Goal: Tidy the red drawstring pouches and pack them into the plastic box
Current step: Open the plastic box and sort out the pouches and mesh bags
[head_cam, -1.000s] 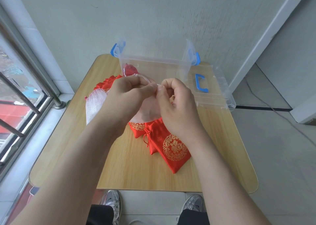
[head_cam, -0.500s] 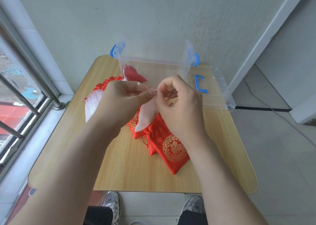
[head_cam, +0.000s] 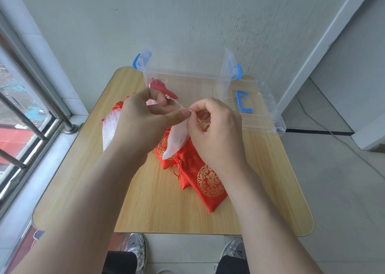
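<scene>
Wood table (head_cam: 83, 190) by the window (head_cam: 25, 111), with a white wall (head_cam: 187, 19) behind it. Above the middle of the table, your left hand (head_cam: 141, 123) and your right hand (head_cam: 216, 132) come together. Both pinch the top of a thin pale pouch (head_cam: 177, 140), and your fingertips almost touch.

A second ago the pale pouch was spread wide behind your hands. Now it hangs down in a thin strip. I think that means you have pulled its top shut, so it looks nearly ready to pack. Thin red strings show by your right fingers, but I cannot tell what they are tied to.

Right under it, red pouches (head_cam: 208, 182) with gold patterns lie in a loose heap on the table. They are not in the box yet. More red cloth peeks out behind your left hand.

One red pouch (head_cam: 161, 86) is already inside the clear plastic box (head_cam: 187, 76) at the far edge of the table. So most of the job is still to do.

The lid (head_cam: 264, 115) lies flat just to the right of the box. A white net pouch (head_cam: 110, 128) rests on the table to the left of your left hand.
</scene>
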{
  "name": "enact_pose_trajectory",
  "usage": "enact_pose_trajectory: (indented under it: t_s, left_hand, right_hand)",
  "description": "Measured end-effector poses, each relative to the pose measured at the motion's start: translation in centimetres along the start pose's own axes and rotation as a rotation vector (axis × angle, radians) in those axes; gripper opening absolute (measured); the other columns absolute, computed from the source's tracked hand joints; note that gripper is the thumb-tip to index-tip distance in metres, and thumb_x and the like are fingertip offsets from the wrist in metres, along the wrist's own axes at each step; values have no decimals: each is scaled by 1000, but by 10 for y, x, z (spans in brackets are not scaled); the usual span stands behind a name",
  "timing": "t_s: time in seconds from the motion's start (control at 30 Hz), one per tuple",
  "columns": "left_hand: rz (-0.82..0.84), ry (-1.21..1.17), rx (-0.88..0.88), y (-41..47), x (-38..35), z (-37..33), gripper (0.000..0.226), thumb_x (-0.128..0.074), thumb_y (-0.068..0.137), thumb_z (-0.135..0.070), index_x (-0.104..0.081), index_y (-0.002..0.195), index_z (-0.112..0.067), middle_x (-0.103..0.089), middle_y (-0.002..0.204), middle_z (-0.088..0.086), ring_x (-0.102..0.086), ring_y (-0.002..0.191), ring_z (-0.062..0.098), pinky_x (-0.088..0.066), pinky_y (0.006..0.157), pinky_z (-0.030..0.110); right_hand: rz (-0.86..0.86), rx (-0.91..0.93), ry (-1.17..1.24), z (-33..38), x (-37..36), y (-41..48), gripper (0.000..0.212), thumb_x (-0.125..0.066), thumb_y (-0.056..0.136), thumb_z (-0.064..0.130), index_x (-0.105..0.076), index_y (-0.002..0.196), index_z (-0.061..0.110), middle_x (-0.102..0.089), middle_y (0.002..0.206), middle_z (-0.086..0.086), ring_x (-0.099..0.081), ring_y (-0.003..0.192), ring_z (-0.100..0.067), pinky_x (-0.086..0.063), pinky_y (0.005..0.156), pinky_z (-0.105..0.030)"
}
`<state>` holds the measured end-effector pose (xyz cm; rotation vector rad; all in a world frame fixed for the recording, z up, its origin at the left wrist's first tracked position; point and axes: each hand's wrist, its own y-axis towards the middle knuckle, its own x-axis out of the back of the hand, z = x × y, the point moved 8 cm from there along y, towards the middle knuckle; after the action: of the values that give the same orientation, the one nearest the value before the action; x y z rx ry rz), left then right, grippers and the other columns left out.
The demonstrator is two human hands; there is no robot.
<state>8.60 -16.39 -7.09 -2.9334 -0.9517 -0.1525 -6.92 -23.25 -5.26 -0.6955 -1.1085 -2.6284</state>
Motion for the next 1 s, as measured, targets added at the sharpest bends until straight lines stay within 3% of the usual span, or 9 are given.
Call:
enact_pose_trajectory:
  t_s: [0.13, 0.33, 0.5, 0.63, 0.77, 0.83, 0.9, 0.97, 1.0]
  left_hand:
    - [-12, 20, -21, -2, -1, -1, 30, -93, 77, -14, -64, 75, -7, -78, 72, 6, -65, 53, 4, -43, 48, 10]
    - [29, 50, -30, -3, -4, -3, 23, -90, 81, -16, -82, 101, -12, -82, 84, 1, -79, 83, 9, -57, 66, 13]
    - [51, 131, -62, -2, -5, -3, 16, -85, 88, -19, -84, 104, -19, -82, 89, -8, -77, 87, 2, -58, 75, 12]
    - [41, 171, -73, 0, -8, -1, 12, -81, 93, -22, -84, 105, -22, -81, 90, -14, -74, 88, -4, -55, 72, 7]
    - [37, 237, -103, 0, -12, -2, 10, -75, 98, -21, -84, 102, -23, -80, 88, -12, -73, 85, -4, -55, 70, 8]
    - [48, 306, -116, 0, -14, -2, 12, -70, 102, -23, -82, 99, -26, -77, 86, -12, -69, 78, -4, -49, 62, 7]
    - [88, 363, -123, 0, -17, -1, 16, -65, 105, -27, -80, 100, -27, -77, 85, 0, -65, 71, 5, -45, 58, 14]
    - [146, 401, -115, -1, -21, -1, 17, -62, 106, -31, -78, 102, -28, -76, 91, 9, -66, 76, 13, -44, 61, 19]
    - [169, 391, -91, 0, -22, 2, 17, -61, 107, -31, -77, 101, -31, -76, 94, 3, -67, 82, 8, -45, 65, 17]
  right_hand:
    - [-21, 15, 4, 0, 2, -1, 6, -73, 93, 9, -70, 89, 12, -68, 83, 7, -62, 77, -10, -51, 71, -26]
    - [3, 23, 0, -1, 1, -2, 4, -71, 96, 9, -71, 93, 11, -69, 87, 5, -63, 81, -13, -52, 74, -29]
    - [9, 17, -15, -2, 0, -3, 3, -72, 97, 10, -74, 97, 12, -71, 90, 6, -64, 82, -9, -52, 75, -25]
    - [-29, 13, -29, -1, 2, -3, 4, -74, 96, 10, -75, 94, 13, -72, 87, 6, -63, 78, -5, -46, 73, -11]
    - [-23, -3, -28, -2, 1, -2, 3, -75, 96, 11, -77, 96, 13, -74, 88, 6, -65, 78, -5, -45, 74, -7]
    - [17, -26, 7, -4, -1, 0, 4, -75, 97, 10, -78, 97, 13, -76, 89, 6, -68, 78, -4, -49, 74, -9]
    - [61, -95, 75, -10, -2, 3, 8, -76, 96, 9, -80, 98, 15, -77, 88, 10, -71, 80, -2, -54, 74, -13]
    - [89, -158, 126, -16, -2, 3, 11, -75, 96, 7, -79, 100, 17, -76, 88, 13, -72, 81, 0, -57, 75, -16]
    - [99, -175, 146, -17, -2, 3, 13, -75, 96, 5, -77, 100, 17, -75, 87, 14, -72, 80, 1, -58, 74, -18]
